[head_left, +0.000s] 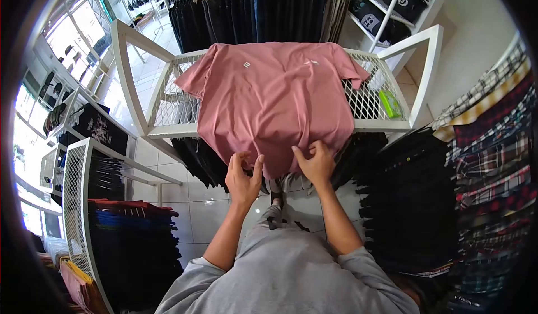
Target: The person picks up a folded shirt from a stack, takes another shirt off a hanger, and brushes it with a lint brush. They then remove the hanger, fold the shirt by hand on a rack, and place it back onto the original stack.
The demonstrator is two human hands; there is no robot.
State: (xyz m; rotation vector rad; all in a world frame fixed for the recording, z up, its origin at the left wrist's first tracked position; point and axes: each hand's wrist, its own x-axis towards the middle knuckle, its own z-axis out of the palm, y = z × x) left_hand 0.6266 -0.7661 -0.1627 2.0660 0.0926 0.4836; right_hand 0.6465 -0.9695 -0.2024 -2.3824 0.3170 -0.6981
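A pink short-sleeved T-shirt lies spread, with soft wrinkles, over a white metal mesh rack. Its lower part hangs over the rack's near edge towards me. Small white marks show on its upper left and upper right. At the hanging hem, my left hand has bent fingers, with the thumb apart from them. My right hand is on the lower right of the fabric, its thumb and curled fingers apart. Pink cloth shows in the gap of each hand. Whether the fingertips press on the cloth is hard to see.
The white rack has raised side frames; a bright green packet lies at its right. Dark trousers hang behind. Stacked dark clothes stand left, plaid shirts right. Caps sit on shelves at the back right.
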